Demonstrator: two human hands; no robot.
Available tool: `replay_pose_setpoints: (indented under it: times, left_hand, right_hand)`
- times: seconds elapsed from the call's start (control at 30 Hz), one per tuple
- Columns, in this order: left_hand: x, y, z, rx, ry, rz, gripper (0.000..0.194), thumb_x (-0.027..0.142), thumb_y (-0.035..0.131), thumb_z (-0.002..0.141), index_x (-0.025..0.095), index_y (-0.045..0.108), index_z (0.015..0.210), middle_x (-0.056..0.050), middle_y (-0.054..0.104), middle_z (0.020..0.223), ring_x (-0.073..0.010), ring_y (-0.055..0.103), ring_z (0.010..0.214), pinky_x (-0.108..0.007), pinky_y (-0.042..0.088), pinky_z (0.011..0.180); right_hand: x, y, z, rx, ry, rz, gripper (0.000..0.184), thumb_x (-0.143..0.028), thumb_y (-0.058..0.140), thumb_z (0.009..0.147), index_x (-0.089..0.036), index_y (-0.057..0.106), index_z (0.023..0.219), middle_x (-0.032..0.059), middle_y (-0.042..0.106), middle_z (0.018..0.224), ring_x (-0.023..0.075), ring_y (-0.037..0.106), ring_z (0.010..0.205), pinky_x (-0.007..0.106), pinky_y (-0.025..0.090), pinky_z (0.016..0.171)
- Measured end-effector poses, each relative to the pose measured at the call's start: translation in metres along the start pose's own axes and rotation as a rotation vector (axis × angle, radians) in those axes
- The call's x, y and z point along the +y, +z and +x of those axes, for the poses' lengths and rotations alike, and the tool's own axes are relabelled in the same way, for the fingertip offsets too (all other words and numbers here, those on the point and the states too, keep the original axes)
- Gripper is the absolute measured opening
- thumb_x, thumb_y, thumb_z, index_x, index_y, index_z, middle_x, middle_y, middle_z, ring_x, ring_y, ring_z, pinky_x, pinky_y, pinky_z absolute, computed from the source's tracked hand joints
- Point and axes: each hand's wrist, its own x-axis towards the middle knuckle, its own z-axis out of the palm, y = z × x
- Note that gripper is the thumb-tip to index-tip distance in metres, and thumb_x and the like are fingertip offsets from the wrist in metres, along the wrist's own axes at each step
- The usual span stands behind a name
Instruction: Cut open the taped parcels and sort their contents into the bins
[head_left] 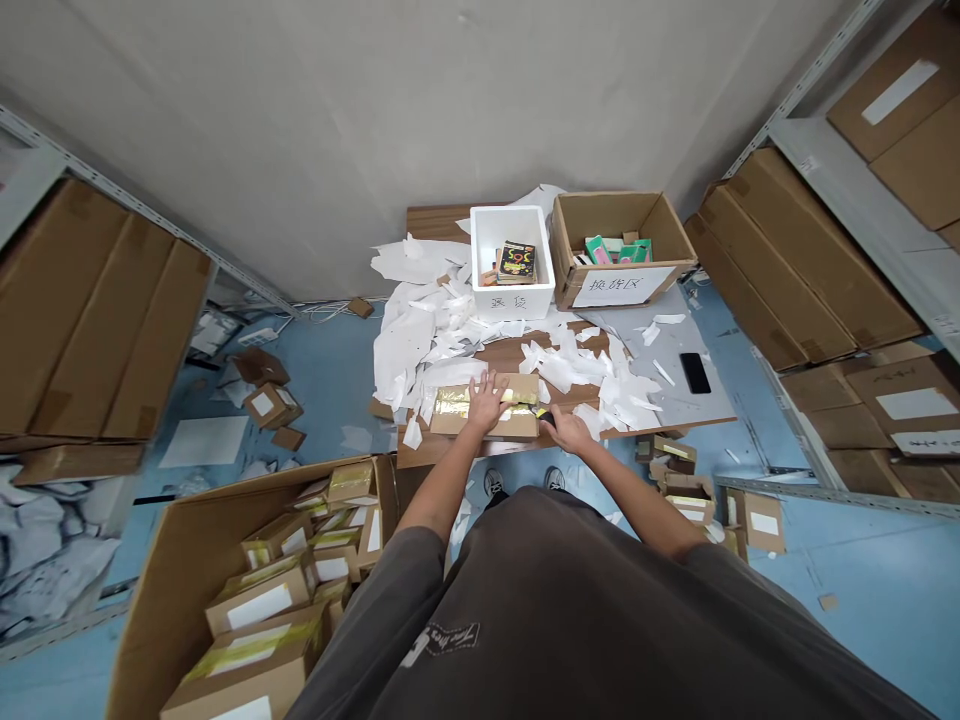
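- A taped cardboard box (511,425) lies at the near edge of a wooden table (514,352), in the middle.
- Left hand (487,400): spread, fingers apart, flat on top of the box.
- Right hand (568,432): closed around a small black-and-yellow tool (546,415) at the box's right end.
- Torn white paper (405,340) covers much of the table's left side.
- Far side: a white bin (538,303) left of an open carton (622,212).
- Right: a black phone (695,373).

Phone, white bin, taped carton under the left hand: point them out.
Phone (695,373), head view: on its dark face.
White bin (512,303), head view: on its front wall.
Taped carton (452,403), head view: on the taped top.
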Motion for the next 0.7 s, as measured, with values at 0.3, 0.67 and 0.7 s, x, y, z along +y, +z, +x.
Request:
replay_pose_setpoints:
  times: [0.3, 0.67, 0.7]
  left_hand:
    - [0.001, -0.005, -0.001, -0.027, -0.001, -0.031, 0.088, 0.063, 0.069, 0.098, 0.03, 0.037, 0.173, -0.016, 0.025, 0.183, -0.0378, 0.008, 0.173, -0.067, 0.008, 0.136]
    - [0.002, 0.0, 0.003, -0.004, -0.026, -0.044, 0.088, 0.07, 0.063, 0.099, 0.028, 0.04, 0.172, -0.015, 0.026, 0.183, -0.0357, 0.01, 0.173, -0.061, 0.007, 0.138]
    - [0.001, -0.002, 0.006, -0.009, -0.028, -0.051, 0.09, 0.072, 0.063, 0.098, 0.028, 0.039, 0.173, -0.015, 0.027, 0.183, -0.0361, 0.011, 0.172, -0.06, 0.008, 0.138]
  right_hand:
    - [-0.011, 0.003, 0.016, 0.014, 0.039, 0.027, 0.044, -0.051, 0.043, 0.115, -0.019, 0.05, 0.144, 0.0213, 0.077, 0.126, 0.0363, 0.074, 0.116, 0.04, 0.05, 0.095]
    - [0.068, 0.005, -0.009, 0.185, 0.207, 0.422, 0.046, -0.06, 0.051, 0.106, -0.024, 0.056, 0.134, 0.0169, 0.077, 0.122, 0.0366, 0.076, 0.108, 0.043, 0.057, 0.088]
    - [0.044, 0.017, -0.004, 0.189, 0.177, 0.481, 0.05, -0.062, 0.056, 0.103, -0.024, 0.055, 0.136, 0.0151, 0.077, 0.126, 0.0349, 0.075, 0.113, 0.041, 0.057, 0.091]
